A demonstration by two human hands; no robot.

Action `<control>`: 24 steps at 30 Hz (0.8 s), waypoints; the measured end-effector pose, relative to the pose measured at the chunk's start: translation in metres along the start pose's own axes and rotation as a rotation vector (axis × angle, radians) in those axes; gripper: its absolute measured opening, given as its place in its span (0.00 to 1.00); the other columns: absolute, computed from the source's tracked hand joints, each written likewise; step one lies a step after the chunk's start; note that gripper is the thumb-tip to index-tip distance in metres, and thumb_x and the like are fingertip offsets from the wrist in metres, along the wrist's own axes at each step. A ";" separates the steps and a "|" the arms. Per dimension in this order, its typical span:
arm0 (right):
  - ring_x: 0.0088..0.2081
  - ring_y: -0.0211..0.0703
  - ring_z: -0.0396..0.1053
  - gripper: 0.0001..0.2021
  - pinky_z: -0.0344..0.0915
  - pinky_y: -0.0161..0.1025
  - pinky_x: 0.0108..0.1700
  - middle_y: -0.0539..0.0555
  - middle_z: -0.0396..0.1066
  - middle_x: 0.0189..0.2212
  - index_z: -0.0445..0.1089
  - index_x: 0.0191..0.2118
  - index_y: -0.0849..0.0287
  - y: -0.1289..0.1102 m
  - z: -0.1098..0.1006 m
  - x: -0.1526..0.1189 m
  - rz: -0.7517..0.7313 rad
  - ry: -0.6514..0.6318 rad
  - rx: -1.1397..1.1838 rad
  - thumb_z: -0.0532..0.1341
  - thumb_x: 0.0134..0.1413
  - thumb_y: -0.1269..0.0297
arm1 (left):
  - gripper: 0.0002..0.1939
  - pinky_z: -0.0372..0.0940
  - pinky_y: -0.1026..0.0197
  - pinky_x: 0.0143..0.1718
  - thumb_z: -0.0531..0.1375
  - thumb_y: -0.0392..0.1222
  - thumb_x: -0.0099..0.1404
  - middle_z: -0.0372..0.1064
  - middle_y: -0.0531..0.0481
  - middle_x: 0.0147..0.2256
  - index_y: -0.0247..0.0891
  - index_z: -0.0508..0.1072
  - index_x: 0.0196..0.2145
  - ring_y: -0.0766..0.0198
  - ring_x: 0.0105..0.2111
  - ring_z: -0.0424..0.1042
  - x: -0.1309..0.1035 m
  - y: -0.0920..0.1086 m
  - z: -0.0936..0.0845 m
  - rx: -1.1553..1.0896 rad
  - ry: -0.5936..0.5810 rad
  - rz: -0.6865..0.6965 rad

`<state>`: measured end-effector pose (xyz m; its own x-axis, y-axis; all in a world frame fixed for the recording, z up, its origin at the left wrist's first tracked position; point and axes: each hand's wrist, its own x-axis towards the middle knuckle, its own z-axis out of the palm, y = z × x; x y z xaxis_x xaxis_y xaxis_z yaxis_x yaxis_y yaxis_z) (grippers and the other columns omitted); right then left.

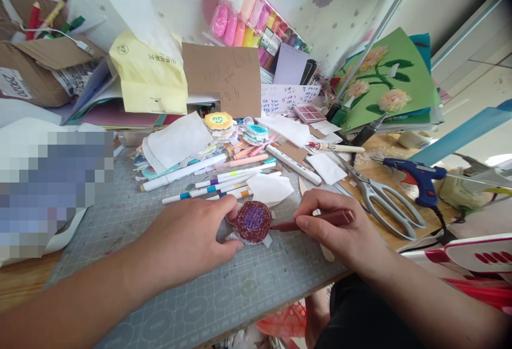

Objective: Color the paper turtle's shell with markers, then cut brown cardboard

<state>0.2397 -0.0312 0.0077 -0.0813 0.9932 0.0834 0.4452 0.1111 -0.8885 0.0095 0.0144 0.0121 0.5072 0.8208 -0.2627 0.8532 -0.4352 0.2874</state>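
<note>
A small round piece [253, 221], purple in the middle with a dark red-brown ring and white edges beneath, lies on the grey cutting mat [176, 306]. My left hand [196, 237] holds its left edge between thumb and fingers. In my right hand [336, 226] is a dark red pen [290, 225], its tip at the right edge of the round piece. A torn white paper [272, 189] lies just behind the piece. Several markers [216, 186] are spread beyond my hands.
Scissors [388, 199] and a blue glue gun [420, 178] lie to the right. Yellow [218, 120] and blue [256, 132] round pieces sit behind the markers. A yellow tissue pack [154, 79] and brown cardboard [224, 77] stand at the back.
</note>
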 end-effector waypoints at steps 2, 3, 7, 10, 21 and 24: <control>0.23 0.38 0.63 0.06 0.57 0.35 0.25 0.48 0.67 0.19 0.71 0.22 0.59 0.003 -0.001 0.001 -0.014 0.028 0.001 0.62 0.46 0.67 | 0.10 0.53 0.59 0.25 0.57 0.50 0.56 0.73 0.50 0.29 0.45 0.68 0.35 0.53 0.28 0.71 0.000 0.002 -0.003 0.002 -0.032 -0.014; 0.23 0.38 0.63 0.06 0.57 0.34 0.26 0.48 0.68 0.19 0.71 0.22 0.59 0.004 -0.001 0.001 -0.019 0.041 0.004 0.62 0.47 0.67 | 0.10 0.53 0.59 0.25 0.57 0.50 0.57 0.73 0.50 0.29 0.45 0.68 0.35 0.54 0.28 0.71 0.000 0.002 -0.004 0.004 -0.037 -0.018; 0.24 0.38 0.63 0.06 0.57 0.35 0.26 0.48 0.68 0.19 0.71 0.23 0.59 0.006 0.000 0.002 -0.032 0.050 -0.011 0.62 0.47 0.67 | 0.11 0.51 0.59 0.25 0.58 0.51 0.55 0.73 0.51 0.29 0.46 0.67 0.34 0.54 0.27 0.70 0.001 0.000 -0.002 -0.013 -0.023 -0.019; 0.23 0.38 0.62 0.06 0.56 0.34 0.25 0.48 0.67 0.19 0.72 0.24 0.59 0.007 0.001 0.003 -0.026 0.092 -0.008 0.62 0.48 0.66 | 0.11 0.50 0.58 0.25 0.58 0.51 0.55 0.72 0.51 0.28 0.46 0.67 0.34 0.53 0.27 0.70 0.001 0.000 -0.001 -0.026 -0.015 -0.014; 0.21 0.39 0.67 0.07 0.61 0.34 0.23 0.47 0.68 0.18 0.70 0.22 0.57 0.008 0.000 -0.007 0.125 -0.149 0.398 0.65 0.46 0.65 | 0.20 0.49 0.60 0.25 0.65 0.56 0.48 0.73 0.53 0.30 0.48 0.68 0.36 0.53 0.27 0.70 0.000 -0.007 0.005 -0.016 0.026 0.042; 0.27 0.40 0.69 0.06 0.65 0.35 0.30 0.48 0.70 0.22 0.72 0.25 0.56 0.014 0.000 -0.005 0.079 -0.009 0.367 0.66 0.50 0.64 | 0.20 0.48 0.60 0.25 0.65 0.58 0.47 0.74 0.53 0.30 0.48 0.68 0.36 0.54 0.27 0.70 0.002 -0.010 0.008 -0.019 0.024 0.049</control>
<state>0.2463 -0.0342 -0.0051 -0.0685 0.9976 0.0059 0.1016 0.0129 -0.9947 0.0034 0.0174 0.0016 0.5450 0.8073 -0.2263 0.8249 -0.4679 0.3171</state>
